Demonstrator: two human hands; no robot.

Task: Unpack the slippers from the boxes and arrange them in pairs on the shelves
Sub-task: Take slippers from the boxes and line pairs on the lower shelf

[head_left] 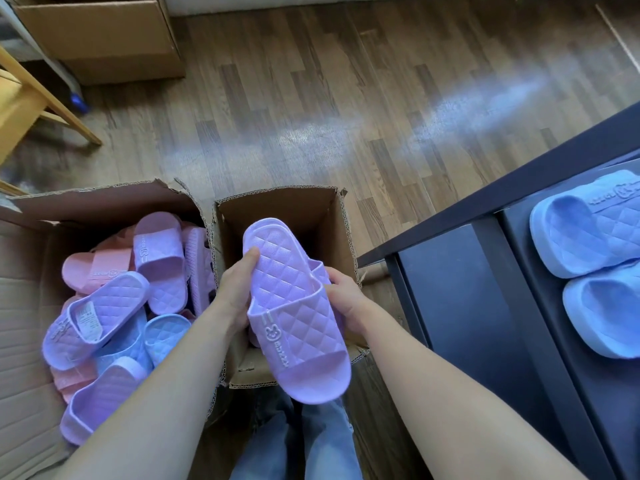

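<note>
Above a small open box (277, 202), a purple slipper (294, 306) is held top side up in both hands. The left grip (239, 289) curls round its left edge with the thumb on the footbed, and the right grip (343, 299) clasps the right edge by the strap. To the left, a larger box (20, 306) holds a jumble of pink, purple and blue slippers (159, 258). At right, two blue slippers (588, 230) sit side by side on a black shelf (485, 202).
</note>
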